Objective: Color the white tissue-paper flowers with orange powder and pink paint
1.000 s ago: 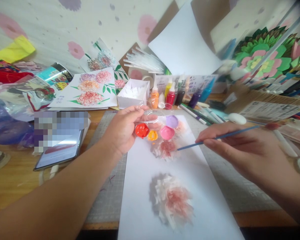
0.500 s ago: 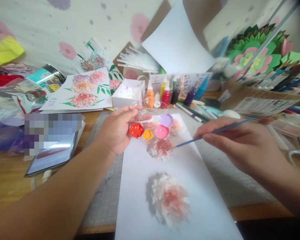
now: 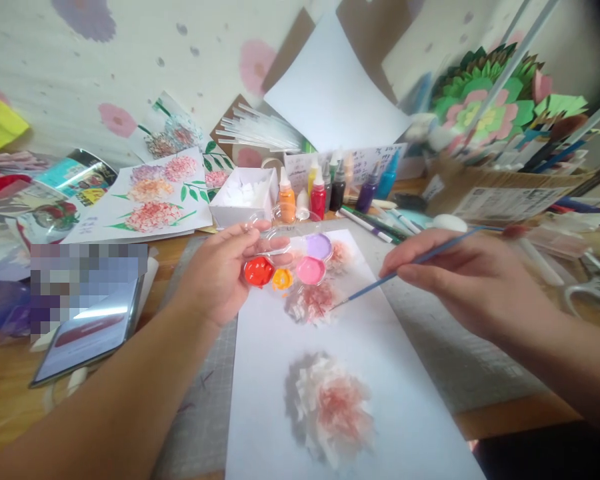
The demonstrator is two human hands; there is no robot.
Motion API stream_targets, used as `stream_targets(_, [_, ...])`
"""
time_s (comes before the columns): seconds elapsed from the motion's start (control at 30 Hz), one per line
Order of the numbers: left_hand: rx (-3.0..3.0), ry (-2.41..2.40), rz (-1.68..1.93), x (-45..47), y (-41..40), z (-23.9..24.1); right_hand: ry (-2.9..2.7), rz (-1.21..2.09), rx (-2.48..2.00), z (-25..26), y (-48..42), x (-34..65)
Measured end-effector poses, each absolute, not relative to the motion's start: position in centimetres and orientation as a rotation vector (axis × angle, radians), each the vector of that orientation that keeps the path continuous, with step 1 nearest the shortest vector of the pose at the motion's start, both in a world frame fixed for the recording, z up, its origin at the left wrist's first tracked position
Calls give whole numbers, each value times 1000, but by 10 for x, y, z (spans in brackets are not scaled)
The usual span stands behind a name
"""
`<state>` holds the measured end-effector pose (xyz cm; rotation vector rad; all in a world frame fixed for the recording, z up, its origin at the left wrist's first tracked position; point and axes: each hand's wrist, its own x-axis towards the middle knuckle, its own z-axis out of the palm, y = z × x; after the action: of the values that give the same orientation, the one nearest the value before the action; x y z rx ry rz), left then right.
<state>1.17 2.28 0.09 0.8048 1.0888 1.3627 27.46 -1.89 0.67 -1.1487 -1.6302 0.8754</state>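
My left hand (image 3: pixel 225 270) holds a clear plastic paint palette (image 3: pixel 285 243) with red, orange, pink and lilac paint in its wells. Between the thumb and fingers of my right hand (image 3: pixel 450 280) is a thin blue paintbrush (image 3: pixel 380 281). The brush tip is at the edge of a crumpled paper flower (image 3: pixel 314 303) tinted reddish. A larger paper flower (image 3: pixel 333 407), white with a red-brown centre, lies closer to me on the white paper sheet (image 3: pixel 265 373). Another tinted flower (image 3: pixel 341 257) shows partly behind the palette.
A phone (image 3: pixel 93 327) lies at left beside my forearm. Behind the palette stand a white box (image 3: pixel 245 200) of paper pieces and several paint bottles (image 3: pixel 318 197). Flower artwork (image 3: pixel 155 193) is at back left. Scissors (image 3: pixel 593 287) and a cardboard box (image 3: pixel 510 197) of brushes are at right.
The camera view has shifted, so the scene sits further left and slightly lower. The brush tip stays near the middle flower's right edge. Both hands keep their holds.
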Motion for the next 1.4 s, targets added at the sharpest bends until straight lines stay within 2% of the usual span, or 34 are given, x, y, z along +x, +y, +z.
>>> stream_targets(1.4, [786,1147,1361,16,21,6,-1530,905,-1218,7,-10,273])
